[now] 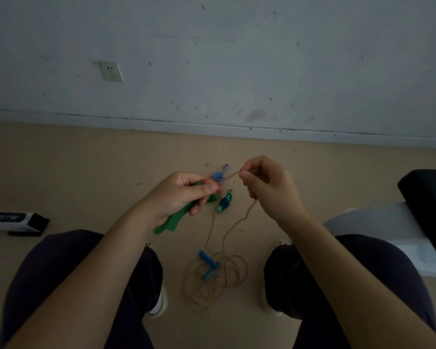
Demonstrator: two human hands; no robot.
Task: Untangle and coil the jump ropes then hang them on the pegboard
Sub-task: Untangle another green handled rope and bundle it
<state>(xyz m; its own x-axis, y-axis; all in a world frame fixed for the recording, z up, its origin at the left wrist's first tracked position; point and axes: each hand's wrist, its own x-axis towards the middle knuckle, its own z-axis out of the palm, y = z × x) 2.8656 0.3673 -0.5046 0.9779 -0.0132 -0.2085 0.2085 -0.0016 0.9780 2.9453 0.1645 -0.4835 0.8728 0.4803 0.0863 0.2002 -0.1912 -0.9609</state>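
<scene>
Two hands up over the floor (61,172), between the knees. Left hand (179,195) has its fingers curled round a green handle (173,221) and its thumb and fingertips pinching the tan rope (239,222). Right hand (267,187) pinches the same rope between thumb and forefinger, other fingers curled. Rope runs taut between the hands, then drops to a loose tangle (214,278) on the floor with blue handles (209,264) in it. Two small coiled ropes, one blue (219,176), one teal (224,202), lie on the floor farther out. Black-and-white box (13,221) far left. Wall socket (110,71) on the far wall.
</scene>
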